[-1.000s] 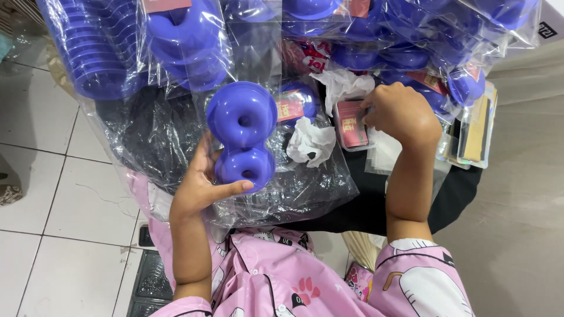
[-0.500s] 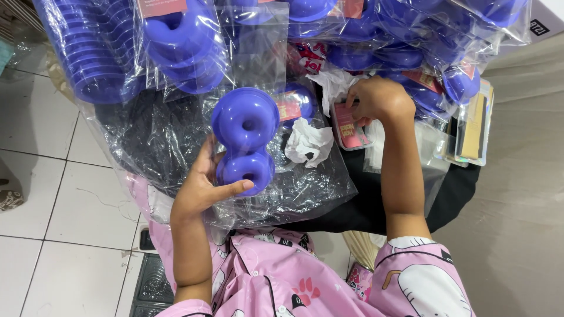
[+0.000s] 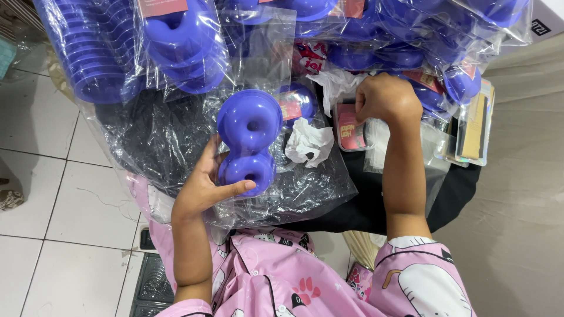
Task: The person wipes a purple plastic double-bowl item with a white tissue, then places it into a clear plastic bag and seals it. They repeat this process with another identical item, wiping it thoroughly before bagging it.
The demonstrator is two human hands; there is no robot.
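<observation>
My left hand [image 3: 202, 191] holds a blue plastic piece shaped like two joined rings [image 3: 248, 141], thumb across its lower ring. It is lifted over a pile of clear plastic bags [image 3: 158, 141] on my lap. My right hand [image 3: 385, 97] is closed, knuckles up, at a stack of small pink printed cards [image 3: 351, 130] to the right. What its fingers pinch is hidden. A crumpled white paper [image 3: 309, 144] lies between the two hands.
Clear bags packed with more blue ring pieces [image 3: 182, 41] fill the top of the view, with a stack of blue rings [image 3: 94, 58] at upper left. White floor tiles [image 3: 53, 194] lie at left, grey cloth [image 3: 517, 194] at right. Flat packs [image 3: 473, 126] stand by the right edge.
My right hand has shifted a little left and up over the pink cards. My left hand keeps the blue piece in nearly the same place.
</observation>
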